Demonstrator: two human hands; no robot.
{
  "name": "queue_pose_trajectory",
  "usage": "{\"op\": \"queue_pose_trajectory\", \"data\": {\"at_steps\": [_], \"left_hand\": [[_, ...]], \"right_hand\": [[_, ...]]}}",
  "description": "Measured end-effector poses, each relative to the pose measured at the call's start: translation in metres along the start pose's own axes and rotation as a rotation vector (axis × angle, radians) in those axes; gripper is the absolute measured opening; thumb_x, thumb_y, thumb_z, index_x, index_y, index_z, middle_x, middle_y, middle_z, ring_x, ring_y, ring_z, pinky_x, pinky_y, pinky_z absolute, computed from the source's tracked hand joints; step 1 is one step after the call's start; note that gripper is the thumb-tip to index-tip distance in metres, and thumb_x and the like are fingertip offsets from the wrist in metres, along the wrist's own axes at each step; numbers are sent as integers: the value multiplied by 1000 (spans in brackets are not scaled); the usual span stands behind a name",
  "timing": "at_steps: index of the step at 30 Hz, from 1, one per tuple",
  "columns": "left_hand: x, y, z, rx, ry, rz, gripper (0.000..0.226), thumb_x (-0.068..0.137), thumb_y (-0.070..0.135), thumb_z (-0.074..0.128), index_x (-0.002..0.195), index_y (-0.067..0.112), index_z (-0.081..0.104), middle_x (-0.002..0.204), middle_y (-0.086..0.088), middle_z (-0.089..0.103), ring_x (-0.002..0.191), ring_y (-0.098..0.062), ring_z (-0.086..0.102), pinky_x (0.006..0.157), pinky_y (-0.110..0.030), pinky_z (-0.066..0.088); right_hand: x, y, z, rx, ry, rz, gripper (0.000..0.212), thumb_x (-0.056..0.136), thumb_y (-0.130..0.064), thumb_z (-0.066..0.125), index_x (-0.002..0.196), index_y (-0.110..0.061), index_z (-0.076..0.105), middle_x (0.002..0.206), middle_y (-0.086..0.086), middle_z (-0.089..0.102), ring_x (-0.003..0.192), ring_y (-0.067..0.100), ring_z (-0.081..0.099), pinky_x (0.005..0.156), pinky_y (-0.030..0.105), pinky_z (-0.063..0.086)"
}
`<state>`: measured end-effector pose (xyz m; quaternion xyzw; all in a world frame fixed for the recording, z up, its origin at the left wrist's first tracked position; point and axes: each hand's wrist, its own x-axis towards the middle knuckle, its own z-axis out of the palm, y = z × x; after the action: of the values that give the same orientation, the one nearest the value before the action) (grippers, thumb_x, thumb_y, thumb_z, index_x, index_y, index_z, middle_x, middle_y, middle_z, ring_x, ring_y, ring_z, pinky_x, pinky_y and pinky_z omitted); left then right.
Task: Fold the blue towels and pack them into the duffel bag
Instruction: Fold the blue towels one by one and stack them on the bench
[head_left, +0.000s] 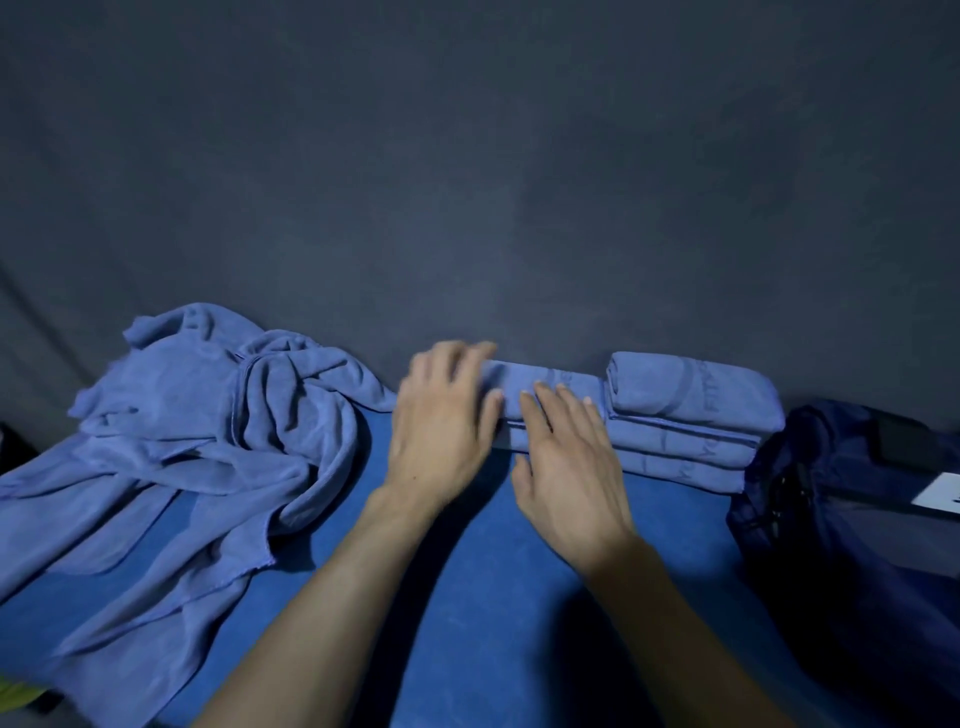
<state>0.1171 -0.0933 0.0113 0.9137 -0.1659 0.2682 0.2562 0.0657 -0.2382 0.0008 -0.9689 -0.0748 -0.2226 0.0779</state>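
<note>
Both hands, left hand (441, 421) and right hand (566, 457), rest flat with straight fingers on the folded towel (550, 395) left of the folded stack (685, 415). Soft, light, floppy stuff; I'd scoop it from underneath.

a blue table (493, 597) stands against a dark grey backdrop (467, 156).

Two bare forearms, no sleeves in view, nothing on either wrist. Left hand (441, 415) & right hand (566, 467): no gloves or rings showing, short plain nails. Left fingertips motion-blurred. Rest of the person is out of frame.
</note>
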Motion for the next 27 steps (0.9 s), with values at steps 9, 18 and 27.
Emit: {"op": "queue_pose_trajectory", "data": {"at_steps": [9,18,27], "left_hand": [[-3,-8,10,127,-394,174,51,109,31,35,160,29,28,169,12,20,158,-17,8,127,-48,10],[-4,-18,9,77,-516,130,54,110,32,32,162,36,18,170,16,5,158,-11,-3,128,-47,2],[-22,-56,-101,88,-138,-12,13,93,29,60,102,27,69,99,5,67,92,-26,65,74,-41,53]], "right_hand": [[3,-6,6,4,7,57,68,77,-11,72,140,3,52,149,21,51,145,33,42,120,51,32],[3,-3,7,34,-149,78,81,90,-14,57,160,-3,18,169,14,12,157,26,11,121,34,-7],[-3,-14,-30,224,40,-40,67,87,-10,65,150,-5,44,161,13,37,151,29,30,125,46,20]]}}
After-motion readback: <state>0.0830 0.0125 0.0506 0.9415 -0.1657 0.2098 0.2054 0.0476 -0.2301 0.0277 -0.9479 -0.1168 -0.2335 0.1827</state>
